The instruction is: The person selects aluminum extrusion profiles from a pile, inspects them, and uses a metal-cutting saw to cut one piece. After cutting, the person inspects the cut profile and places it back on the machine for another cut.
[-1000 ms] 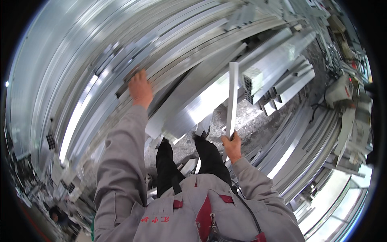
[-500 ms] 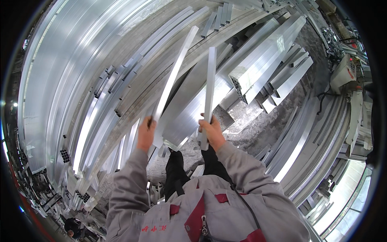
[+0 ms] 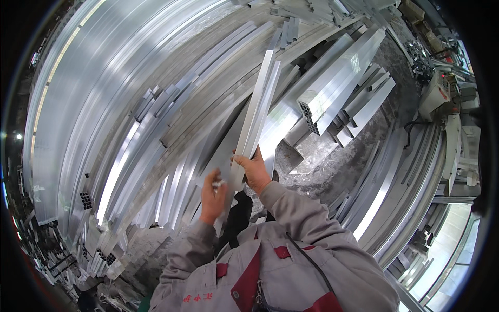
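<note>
My right hand (image 3: pixel 254 170) is closed around two long silver aluminium bars (image 3: pixel 258 99), held side by side. They slant up and away from me, their far ends close together. My left hand (image 3: pixel 212 196) is just left of the bars' near end, holding nothing. Its fingers look slightly curled and apart, though motion blurs them. Behind the bars lies a broad flat aluminium profile (image 3: pixel 231 132) on the pile.
Long aluminium profiles (image 3: pixel 104 78) fill the left side. A thick wrapped bundle (image 3: pixel 338 78) lies at the right, with shorter channels (image 3: pixel 369 106) beside it. More long profiles (image 3: pixel 384 192) run along the right. A pale machine housing (image 3: pixel 435 93) stands at the far right.
My left hand has let go of its bar and moved right. The two bars, which were apart with one in each hand, are now together in my right hand.
</note>
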The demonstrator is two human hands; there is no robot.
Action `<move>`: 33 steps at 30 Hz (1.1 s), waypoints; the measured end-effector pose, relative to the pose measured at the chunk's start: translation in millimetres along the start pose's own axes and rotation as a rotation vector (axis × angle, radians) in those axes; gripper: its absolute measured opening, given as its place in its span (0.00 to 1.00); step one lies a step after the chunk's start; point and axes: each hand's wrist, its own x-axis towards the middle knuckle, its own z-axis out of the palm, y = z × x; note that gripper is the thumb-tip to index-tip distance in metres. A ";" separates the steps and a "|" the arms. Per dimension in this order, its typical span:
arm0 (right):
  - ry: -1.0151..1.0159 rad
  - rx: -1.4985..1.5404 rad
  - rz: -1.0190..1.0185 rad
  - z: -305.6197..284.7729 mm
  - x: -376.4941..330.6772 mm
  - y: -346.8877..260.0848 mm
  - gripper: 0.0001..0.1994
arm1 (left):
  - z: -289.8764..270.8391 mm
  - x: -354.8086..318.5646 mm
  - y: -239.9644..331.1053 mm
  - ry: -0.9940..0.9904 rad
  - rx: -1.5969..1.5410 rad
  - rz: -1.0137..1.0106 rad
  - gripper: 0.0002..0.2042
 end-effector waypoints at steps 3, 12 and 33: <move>-0.079 -0.090 -0.083 33.1 -23.9 33.7 0.29 | -15.9 35.2 27.9 0.002 0.050 0.098 0.33; -0.713 -1.101 -0.247 40.0 10.3 63.5 0.51 | -142.8 86.1 8.7 0.248 0.079 -0.123 0.24; -0.511 -2.664 -0.887 114.6 501.1 -148.6 0.53 | -291.3 97.0 -179.4 0.922 0.858 -0.086 0.36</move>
